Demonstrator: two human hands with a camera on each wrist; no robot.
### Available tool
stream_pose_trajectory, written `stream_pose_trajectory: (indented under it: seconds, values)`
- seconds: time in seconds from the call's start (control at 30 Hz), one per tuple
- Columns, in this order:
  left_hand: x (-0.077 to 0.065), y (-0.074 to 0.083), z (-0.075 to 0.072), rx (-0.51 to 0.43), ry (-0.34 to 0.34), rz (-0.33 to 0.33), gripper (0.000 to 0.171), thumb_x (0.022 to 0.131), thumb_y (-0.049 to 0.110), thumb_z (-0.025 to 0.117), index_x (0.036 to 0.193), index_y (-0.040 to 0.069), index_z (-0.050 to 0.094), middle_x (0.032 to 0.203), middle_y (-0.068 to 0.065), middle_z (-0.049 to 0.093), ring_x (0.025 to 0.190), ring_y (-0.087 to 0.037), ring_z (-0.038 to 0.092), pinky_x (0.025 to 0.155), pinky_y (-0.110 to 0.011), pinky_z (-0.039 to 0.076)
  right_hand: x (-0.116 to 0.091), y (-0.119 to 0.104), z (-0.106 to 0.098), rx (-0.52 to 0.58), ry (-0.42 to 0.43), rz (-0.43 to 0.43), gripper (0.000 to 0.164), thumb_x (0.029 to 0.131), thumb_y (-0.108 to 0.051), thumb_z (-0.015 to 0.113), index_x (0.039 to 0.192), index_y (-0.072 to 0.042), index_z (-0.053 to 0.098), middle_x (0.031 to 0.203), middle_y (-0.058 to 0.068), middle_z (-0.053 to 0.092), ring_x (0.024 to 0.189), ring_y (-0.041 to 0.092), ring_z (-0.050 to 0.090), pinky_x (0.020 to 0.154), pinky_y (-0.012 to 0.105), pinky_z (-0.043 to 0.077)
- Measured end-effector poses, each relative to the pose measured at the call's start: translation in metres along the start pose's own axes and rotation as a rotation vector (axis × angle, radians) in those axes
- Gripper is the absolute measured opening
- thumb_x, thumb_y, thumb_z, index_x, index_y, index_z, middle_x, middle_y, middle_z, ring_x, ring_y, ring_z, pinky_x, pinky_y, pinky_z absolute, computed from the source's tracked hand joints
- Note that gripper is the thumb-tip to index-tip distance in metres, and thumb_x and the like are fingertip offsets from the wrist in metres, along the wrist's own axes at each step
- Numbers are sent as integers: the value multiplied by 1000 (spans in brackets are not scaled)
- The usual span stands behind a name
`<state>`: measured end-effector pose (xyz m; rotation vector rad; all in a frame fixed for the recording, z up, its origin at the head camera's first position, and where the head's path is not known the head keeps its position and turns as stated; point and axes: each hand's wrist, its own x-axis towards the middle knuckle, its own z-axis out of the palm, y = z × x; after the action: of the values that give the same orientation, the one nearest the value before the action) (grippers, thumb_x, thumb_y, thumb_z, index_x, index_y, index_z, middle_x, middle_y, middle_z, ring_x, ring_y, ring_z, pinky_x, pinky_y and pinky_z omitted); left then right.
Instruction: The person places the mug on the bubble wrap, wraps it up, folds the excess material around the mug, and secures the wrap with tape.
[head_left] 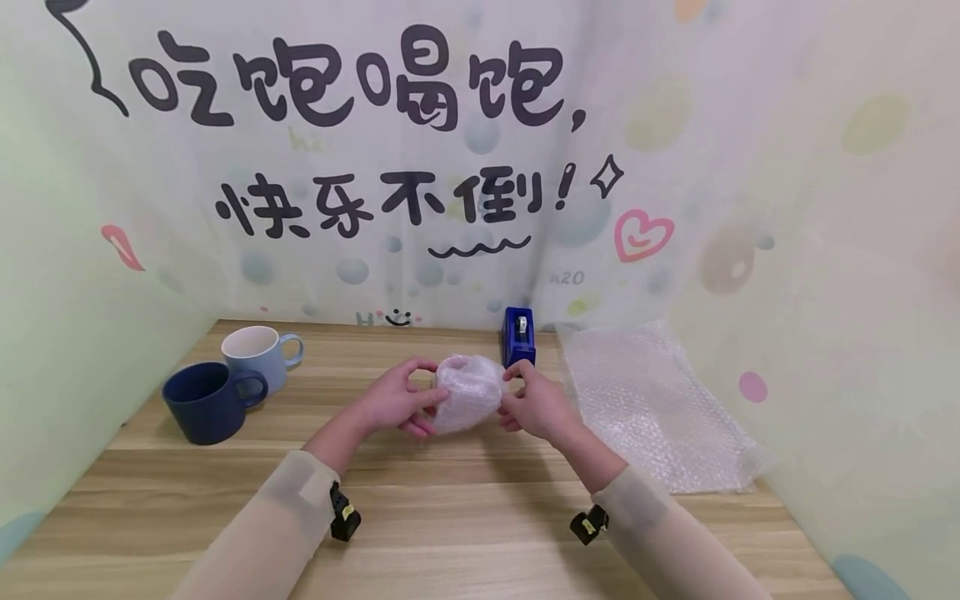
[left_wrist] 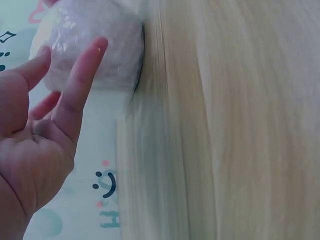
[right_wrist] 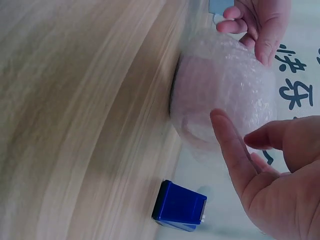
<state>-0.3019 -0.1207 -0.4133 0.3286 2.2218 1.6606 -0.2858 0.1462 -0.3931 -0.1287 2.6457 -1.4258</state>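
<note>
"Bundle where?"

"Between left hand and right hand, near the middle of the table. Pink showing through bubble wrap."

"Left fingers?"

"Grasping the left end, thumb and forefinger against the wrap."

"Right?"

"Grasping the opposite end, forefinger stretched along the near side."

"Resting or raised?"

"Cannot tell."

"Nearby?"

"Blue dispenser behind, to the right; flat sheet of bubble wrap farther right; navy mug and light-blue mug at far left."

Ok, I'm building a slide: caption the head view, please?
Left hand and right hand hold a bubble-wrapped bundle between them near a blue tape dispenser.
</note>
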Motion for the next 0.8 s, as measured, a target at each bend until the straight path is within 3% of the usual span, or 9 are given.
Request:
stream_pose_trajectory:
  seconds: [0.23, 0.33, 0.43, 0.63, 0.8]
  values:
    - [14, 1, 10, -57, 147, -3, 68, 108, 29, 73, 160, 1, 41, 127, -31, 74, 90, -30, 83, 88, -49, 69, 18, -1, 6, -66, 38, -2, 60, 102, -13, 64, 159, -6, 47, 121, 19, 80, 96, 27, 82, 83, 38, 67]
    - [21, 3, 13, -46, 212, 7, 67, 108, 30, 72, 158, -2, 42, 139, -32, 68, 105, -33, 81, 97, -47, 67, 29, -4, 8, -53, 27, 5, 74, 101, -18, 66, 168, -6, 38, 136, 22, 74, 104, 26, 78, 89, 39, 64]
    - [29, 4, 12, -2, 271, 22, 64, 108, 31, 70, 159, 2, 46, 149, -28, 63, 126, -38, 73, 108, -48, 62, 41, -7, 10, 11, 26, 18, 84, 98, -19, 67, 171, -4, 29, 143, 24, 70, 111, 25, 74, 96, 39, 62]
    - [47, 6, 10, -20, 285, 79, 69, 106, 21, 66, 168, 8, 38, 167, -28, 48, 151, -46, 53, 122, -55, 50, 63, -14, 16, 219, 31, 27, 90, 93, -10, 63, 170, 3, 17, 140, 25, 63, 111, 24, 63, 98, 37, 55]
    - [59, 7, 11, -37, 266, 92, 75, 107, 15, 65, 173, 10, 30, 174, -26, 38, 160, -45, 41, 127, -56, 43, 79, -13, 17, 321, 43, 17, 94, 91, -3, 62, 172, 3, 15, 158, 27, 49, 126, 30, 58, 107, 40, 53]
